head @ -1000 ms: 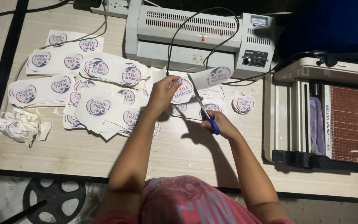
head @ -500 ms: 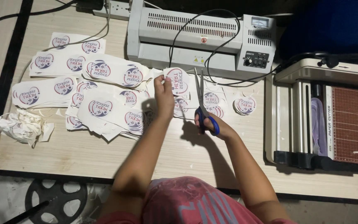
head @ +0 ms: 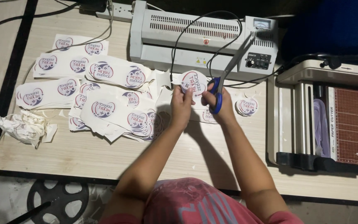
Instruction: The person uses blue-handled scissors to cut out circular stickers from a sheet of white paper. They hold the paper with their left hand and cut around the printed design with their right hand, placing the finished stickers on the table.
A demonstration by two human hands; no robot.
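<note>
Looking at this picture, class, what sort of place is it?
Probably a small print or craft workspace: a laminator, a paper cutter and printed sticker sheets on a wooden table.

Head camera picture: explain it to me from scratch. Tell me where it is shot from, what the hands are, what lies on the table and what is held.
The picture comes from a camera worn on a person's head, looking down at their own two bare hands over a pale wooden table. There is no robot.

The left hand holds a round cut-out sticker by its edge. The right hand touches the same sticker and has its fingers through the blue handles of a pair of scissors, whose blades point up and away.

To the left lie laminated sheets of printed round stickers and a crumpled heap of white offcuts. A small stack of finished rounds sits to the right. Behind stands a grey laminator with its black cable, and on the right a paper cutter.
</note>
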